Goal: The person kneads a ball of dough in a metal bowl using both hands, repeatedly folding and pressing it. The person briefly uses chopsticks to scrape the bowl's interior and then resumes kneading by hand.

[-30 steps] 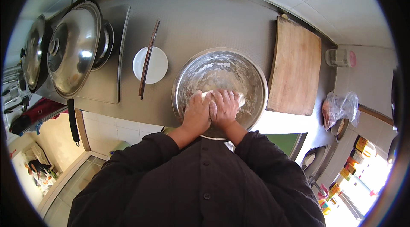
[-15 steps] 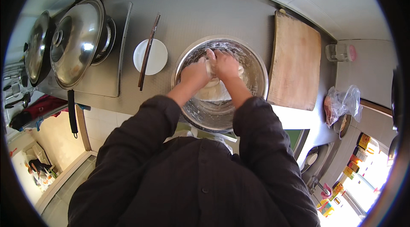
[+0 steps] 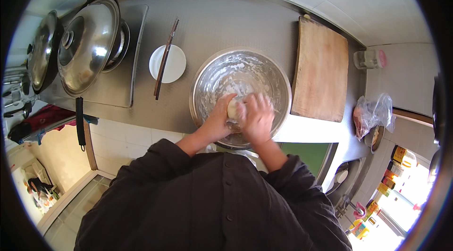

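A large steel bowl (image 3: 240, 62), smeared inside with white flour or paste, sits at the front of the steel counter. In its lower half my left hand (image 3: 217, 119) is closed on a pale lump of dough (image 3: 232, 108), thumb raised along its side. My right hand (image 3: 257, 119) presses on the same dough from the right, its curled fingers somewhat blurred and partly hiding it. Just left of the steel bowl, a pair of dark chopsticks (image 3: 163, 62) lies across a small white bowl (image 3: 177, 64).
Two lidded pans (image 3: 87, 48) stand on the left, one with a long black handle. On the right are a wooden board (image 3: 321, 71), a glass jar (image 3: 365, 60) with a pink lid, a plastic bag (image 3: 373, 114), a sink (image 3: 344, 175) and packaged goods (image 3: 387, 180) by a window.
Since half a second ago both hands have moved back toward my body from the bowl's middle. The dough, then spread wider under them, is now a compact lump between them.
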A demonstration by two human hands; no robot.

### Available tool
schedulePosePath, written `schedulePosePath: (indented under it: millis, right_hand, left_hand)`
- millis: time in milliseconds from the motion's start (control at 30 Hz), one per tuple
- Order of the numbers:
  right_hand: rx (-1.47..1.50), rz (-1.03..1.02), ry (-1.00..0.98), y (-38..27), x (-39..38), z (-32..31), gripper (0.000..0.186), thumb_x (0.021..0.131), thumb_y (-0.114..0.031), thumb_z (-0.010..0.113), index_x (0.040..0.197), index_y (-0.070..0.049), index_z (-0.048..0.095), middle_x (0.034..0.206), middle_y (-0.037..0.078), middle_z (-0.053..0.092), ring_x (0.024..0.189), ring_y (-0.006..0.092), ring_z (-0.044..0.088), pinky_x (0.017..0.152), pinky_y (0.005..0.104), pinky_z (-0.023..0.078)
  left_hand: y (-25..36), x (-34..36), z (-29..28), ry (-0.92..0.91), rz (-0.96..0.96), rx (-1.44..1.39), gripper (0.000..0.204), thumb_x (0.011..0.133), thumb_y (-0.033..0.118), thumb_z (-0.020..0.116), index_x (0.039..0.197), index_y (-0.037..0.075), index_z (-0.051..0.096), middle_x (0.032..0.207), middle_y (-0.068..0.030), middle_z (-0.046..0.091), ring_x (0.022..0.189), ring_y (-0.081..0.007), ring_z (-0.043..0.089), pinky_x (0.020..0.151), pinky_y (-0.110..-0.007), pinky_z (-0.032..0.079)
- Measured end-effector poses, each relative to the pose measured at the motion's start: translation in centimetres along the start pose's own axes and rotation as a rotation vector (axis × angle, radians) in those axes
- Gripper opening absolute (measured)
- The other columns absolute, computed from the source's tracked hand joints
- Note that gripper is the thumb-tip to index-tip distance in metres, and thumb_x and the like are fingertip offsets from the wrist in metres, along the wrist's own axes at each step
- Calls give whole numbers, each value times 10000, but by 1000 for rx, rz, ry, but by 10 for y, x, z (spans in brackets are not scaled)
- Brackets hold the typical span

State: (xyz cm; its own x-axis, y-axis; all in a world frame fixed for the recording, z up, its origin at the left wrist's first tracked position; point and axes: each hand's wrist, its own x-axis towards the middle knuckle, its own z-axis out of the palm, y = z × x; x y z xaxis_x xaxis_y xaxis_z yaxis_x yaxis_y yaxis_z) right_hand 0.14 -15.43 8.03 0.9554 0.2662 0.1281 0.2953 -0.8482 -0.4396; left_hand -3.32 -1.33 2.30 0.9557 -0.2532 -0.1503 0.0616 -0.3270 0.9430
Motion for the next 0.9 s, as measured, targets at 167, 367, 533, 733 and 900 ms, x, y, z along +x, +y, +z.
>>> schedulePosePath:
  millis: [167,367,533,733,900]
  right_hand:
    - [9,-167,46,3,-21,51,375,812,-291,566,1094,-46,583,1103,149,574,970,326,561,847,469,411]
    - [42,-199,-23,38,46,87,236,829,-297,536,933,-96,603,960,94,612,873,276,582,791,444,438]
    - [-1,-154,-5,47,88,109,233,860,-314,514,735,-122,558,688,84,616,678,282,610,630,420,481]
    - [335,57,-50,44,94,90,358,908,-393,469,866,-80,639,747,148,645,690,317,620,619,419,481]
    - [802,460,-104,16,45,9,448,945,-407,425,946,-11,634,715,161,619,621,287,587,646,396,450]
  left_hand:
    - [-23,0,9,138,-165,47,642,806,229,626,1326,-18,340,1333,-227,395,1266,-353,372,1060,-384,294]
    - [-24,46,3,119,-458,354,562,763,194,644,1228,-18,409,1058,-262,582,971,-422,566,807,-479,472]
    - [-39,73,-6,92,-474,350,562,715,240,718,1138,-4,439,926,-258,625,897,-435,593,777,-487,477]
    - [-4,81,-38,29,-417,422,704,660,314,783,1196,18,434,968,-249,630,926,-416,597,821,-454,475]
    - [36,36,-41,-39,-168,135,783,578,275,846,1214,32,459,1208,-212,493,1136,-362,493,939,-409,415]
